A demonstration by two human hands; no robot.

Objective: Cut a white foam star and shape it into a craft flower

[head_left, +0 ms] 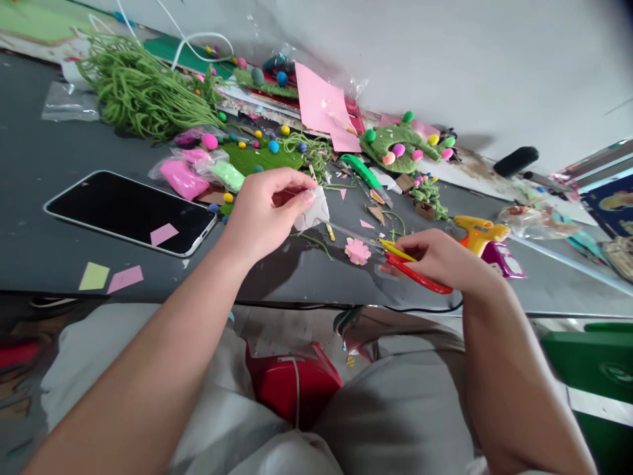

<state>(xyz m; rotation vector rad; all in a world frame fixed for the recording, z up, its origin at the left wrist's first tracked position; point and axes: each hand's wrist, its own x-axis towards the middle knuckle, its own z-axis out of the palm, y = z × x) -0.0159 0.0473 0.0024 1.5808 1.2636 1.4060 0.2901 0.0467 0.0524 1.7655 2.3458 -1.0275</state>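
Grey table (24,178) meets a pale wall (494,72) beyond both hands. I confirm the left hand (264,211) is closed in a pinch on the white paper (317,212). I confirm the right hand (440,254) grips the tool (420,275) by its red and yellow handles; blur hides its exact type. Flower (357,251) lies just left of the right hand; phone (123,211) lies left of the left hand. I advise: pinch the paper by its edge, point the tool away from the left fingertips, steady both wrists.
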